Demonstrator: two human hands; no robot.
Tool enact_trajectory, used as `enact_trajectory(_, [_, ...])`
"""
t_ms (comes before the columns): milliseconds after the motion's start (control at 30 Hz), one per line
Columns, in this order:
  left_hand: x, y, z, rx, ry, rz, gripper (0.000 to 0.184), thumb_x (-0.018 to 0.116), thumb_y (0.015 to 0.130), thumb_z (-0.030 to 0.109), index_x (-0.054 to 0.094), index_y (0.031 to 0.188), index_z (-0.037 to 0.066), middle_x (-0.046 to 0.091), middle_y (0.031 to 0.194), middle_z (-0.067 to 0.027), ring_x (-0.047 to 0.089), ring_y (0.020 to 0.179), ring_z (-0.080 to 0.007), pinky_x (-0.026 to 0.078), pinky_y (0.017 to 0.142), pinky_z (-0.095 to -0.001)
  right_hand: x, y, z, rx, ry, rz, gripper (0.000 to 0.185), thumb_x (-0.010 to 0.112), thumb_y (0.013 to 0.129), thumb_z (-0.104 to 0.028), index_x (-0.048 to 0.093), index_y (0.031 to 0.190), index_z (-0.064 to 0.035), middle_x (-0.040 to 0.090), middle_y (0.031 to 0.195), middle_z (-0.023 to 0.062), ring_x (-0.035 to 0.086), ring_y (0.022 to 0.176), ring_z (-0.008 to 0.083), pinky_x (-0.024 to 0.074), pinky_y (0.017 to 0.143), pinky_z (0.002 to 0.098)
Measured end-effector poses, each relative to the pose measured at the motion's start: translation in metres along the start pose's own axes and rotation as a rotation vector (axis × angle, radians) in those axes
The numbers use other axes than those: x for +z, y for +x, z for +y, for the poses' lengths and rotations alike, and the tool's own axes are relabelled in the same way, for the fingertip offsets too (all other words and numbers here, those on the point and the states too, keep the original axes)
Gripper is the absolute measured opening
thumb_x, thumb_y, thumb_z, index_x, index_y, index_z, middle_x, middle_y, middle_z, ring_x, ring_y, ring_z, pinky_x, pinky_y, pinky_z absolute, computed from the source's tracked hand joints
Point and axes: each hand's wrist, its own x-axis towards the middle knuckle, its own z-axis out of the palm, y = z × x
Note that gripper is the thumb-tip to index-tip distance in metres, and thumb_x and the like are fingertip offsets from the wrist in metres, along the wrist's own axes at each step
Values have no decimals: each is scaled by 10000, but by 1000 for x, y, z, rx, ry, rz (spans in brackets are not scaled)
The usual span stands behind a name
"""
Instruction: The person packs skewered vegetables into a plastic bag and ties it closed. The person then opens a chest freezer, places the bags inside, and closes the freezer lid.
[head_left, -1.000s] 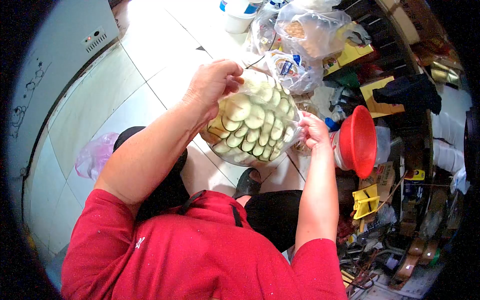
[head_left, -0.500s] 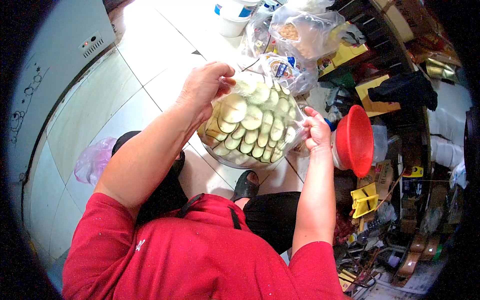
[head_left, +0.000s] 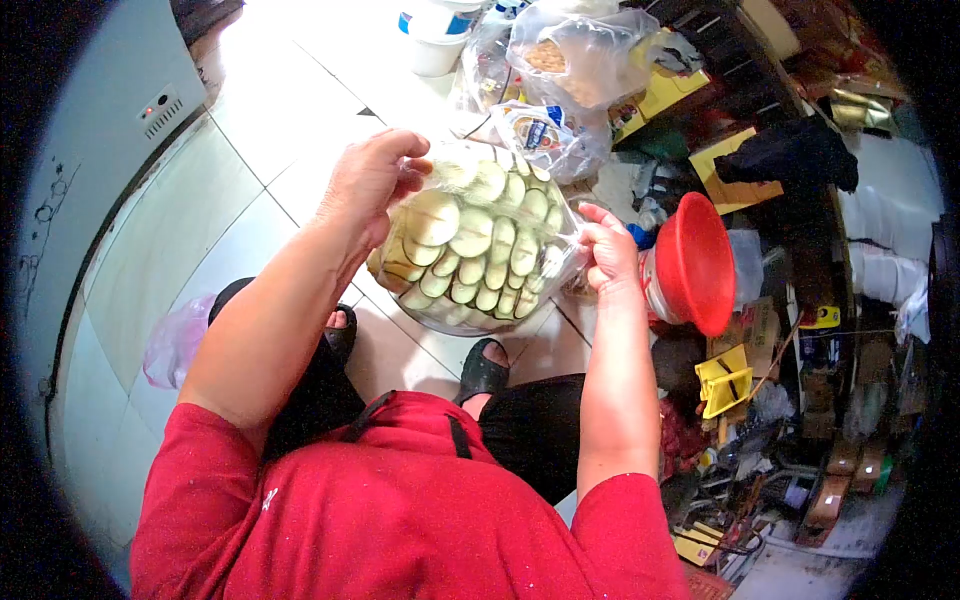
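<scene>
Two hands gripping one clear bag, many pale slices

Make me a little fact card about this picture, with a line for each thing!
left hand: pinching clear plastic at its upper left edge
right hand: pinching the same plastic at its right edge
food: round and oval vegetable slices with dark rims, seen through the plastic
beside the right hand: red basin, tipped on its side
near the left elbow: pink plastic bag
floor: pale tiles
feet: black sandals
</scene>
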Motion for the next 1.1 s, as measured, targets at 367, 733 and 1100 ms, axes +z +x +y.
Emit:
enact_trajectory(367, [-4,7,-2,-39,73,-12,161,618,756,194,586,840,60,566,771,-78,491,632,-142,390,580,-253,3,-1,-1,0,-17,30,394,545,681,63,585,1065,-20,564,825,24,507,603,78,394,492,198])
enact_trajectory(733, [-8,10,-3,-44,96,28,141,613,761,164,604,836,45,530,782,-41,473,632,-99,371,568,-222,24,-33,-23,-166,145,53,248,533,745,50,567,973,-43,481,676,-32,409,498,47,318,413,186])
enact_trajectory(1100, [-13,26,-19,-179,474,-74,178,570,806,271,566,883,110,538,781,-9,524,694,-131,424,692,-298,41,-64,-48,-334,389,-47,213,554,668,89,587,831,-45,536,722,-5,479,608,74,379,518,191])
